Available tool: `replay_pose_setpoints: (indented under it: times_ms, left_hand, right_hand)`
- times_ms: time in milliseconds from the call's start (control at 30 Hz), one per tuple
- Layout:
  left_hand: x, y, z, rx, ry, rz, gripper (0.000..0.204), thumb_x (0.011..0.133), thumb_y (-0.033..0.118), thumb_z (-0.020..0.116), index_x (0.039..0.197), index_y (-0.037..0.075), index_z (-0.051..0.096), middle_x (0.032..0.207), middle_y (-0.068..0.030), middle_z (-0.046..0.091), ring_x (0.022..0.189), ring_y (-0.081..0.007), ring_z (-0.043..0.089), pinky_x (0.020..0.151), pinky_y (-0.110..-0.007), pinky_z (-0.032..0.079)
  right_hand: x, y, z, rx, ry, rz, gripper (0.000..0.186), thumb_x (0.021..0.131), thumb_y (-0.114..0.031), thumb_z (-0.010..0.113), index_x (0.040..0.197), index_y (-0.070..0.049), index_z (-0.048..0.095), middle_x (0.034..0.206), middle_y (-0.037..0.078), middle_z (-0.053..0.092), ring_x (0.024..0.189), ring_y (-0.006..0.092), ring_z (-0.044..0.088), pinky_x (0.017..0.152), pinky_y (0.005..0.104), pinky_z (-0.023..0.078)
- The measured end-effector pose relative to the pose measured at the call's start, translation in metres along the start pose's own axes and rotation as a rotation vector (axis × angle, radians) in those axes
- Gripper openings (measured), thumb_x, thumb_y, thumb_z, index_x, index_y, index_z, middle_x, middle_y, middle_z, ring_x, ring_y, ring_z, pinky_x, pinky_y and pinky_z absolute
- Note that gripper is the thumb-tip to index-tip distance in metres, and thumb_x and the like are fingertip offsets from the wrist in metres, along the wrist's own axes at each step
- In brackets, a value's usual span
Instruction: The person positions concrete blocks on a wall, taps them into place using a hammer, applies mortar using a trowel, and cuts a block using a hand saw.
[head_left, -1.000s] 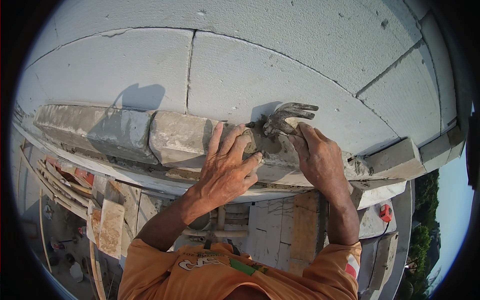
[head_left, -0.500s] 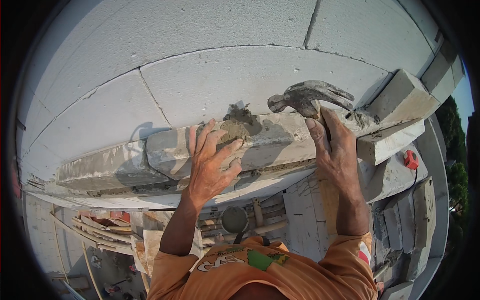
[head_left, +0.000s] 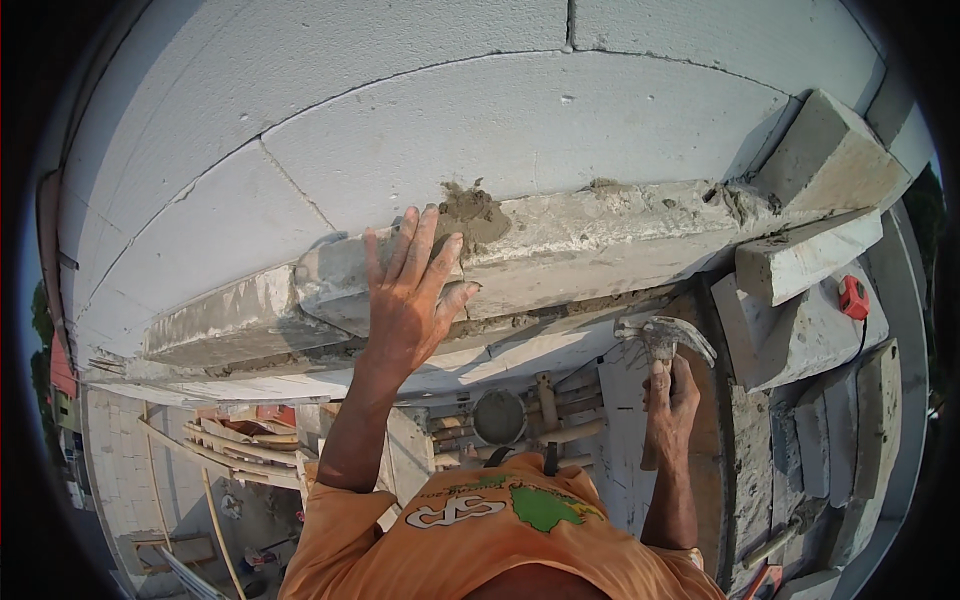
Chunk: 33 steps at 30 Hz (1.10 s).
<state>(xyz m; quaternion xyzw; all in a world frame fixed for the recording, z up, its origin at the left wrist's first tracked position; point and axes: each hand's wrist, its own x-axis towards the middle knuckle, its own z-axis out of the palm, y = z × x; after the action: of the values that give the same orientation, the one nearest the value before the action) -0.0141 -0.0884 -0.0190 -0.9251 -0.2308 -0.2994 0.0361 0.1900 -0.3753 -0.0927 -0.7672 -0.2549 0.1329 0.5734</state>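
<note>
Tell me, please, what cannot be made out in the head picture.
In the head view:
Left hand: palm, and any contact with the concrete beam, hidden by its back.
Hammer: part of the handle, covered by the right hand.
Small floor items, lower left: too small to identify.

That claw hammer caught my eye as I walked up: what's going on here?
A person's left hand is spread at a row of grey blocks along a pale wall, beside a lump of mortar; whether it touches the blocks is hard to tell. The right hand grips the claw hammer near its head, clear of the row.
</note>
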Motion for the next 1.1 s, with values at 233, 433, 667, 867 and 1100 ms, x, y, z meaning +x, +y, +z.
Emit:
replay_pose_setpoints:
  times_ms: [233,433,667,867,1100]
  left_hand:
    - [0.003,0.001,0.011,0.096,0.014,0.023,0.031,0.088,0.032,0.072,0.117,0.023,0.074,0.154,-0.0084,0.043,0.15,-0.0308,0.025,0.119,-0.068,0.006]
    - [0.0,-0.007,0.016,0.122,0.025,-0.01,0.031,0.086,0.034,0.074,0.117,0.029,0.074,0.154,-0.0015,0.044,0.151,-0.0302,0.022,0.12,-0.066,0.002]
    - [0.001,-0.008,0.018,0.161,0.067,0.023,0.033,0.089,0.037,0.071,0.122,0.031,0.071,0.156,-0.0023,0.043,0.152,-0.0322,0.02,0.12,-0.064,0.005]
    - [-0.02,-0.009,0.012,0.083,0.225,-0.107,0.066,0.087,0.044,0.072,0.146,0.024,0.05,0.159,-0.0144,0.034,0.151,-0.0362,0.02,0.118,-0.067,0.007]
    - [-0.085,-0.044,0.008,0.128,0.388,-0.307,0.07,0.091,0.045,0.069,0.144,0.005,0.048,0.156,-0.0185,0.039,0.147,-0.0383,0.031,0.118,-0.062,0.013]
  right_hand:
    - [-0.019,0.046,0.0,-0.055,-0.062,0.157,0.044,0.102,-0.039,0.057,0.108,0.004,0.061,0.079,0.008,0.059,0.076,0.0159,0.052,0.068,0.0357,0.046]
    - [-0.023,0.056,0.007,-0.085,-0.073,0.117,0.037,0.102,-0.037,0.057,0.096,-0.001,0.059,0.071,0.001,0.052,0.061,0.009,0.046,0.052,0.028,0.039]
    - [-0.027,0.054,0.015,-0.074,-0.182,0.165,0.042,0.1,-0.039,0.061,0.106,0.003,0.063,0.077,0.004,0.056,0.07,0.0121,0.049,0.061,0.0305,0.044]
    - [-0.034,0.032,0.042,-0.02,-0.38,0.103,0.043,0.094,-0.033,0.071,0.11,0.006,0.063,0.086,0.006,0.062,0.079,0.0131,0.052,0.07,0.031,0.047]
    - [-0.02,0.021,0.061,0.03,-0.404,-0.13,0.037,0.093,-0.023,0.071,0.113,0.007,0.063,0.093,0.01,0.068,0.083,0.0146,0.06,0.071,0.0322,0.05]
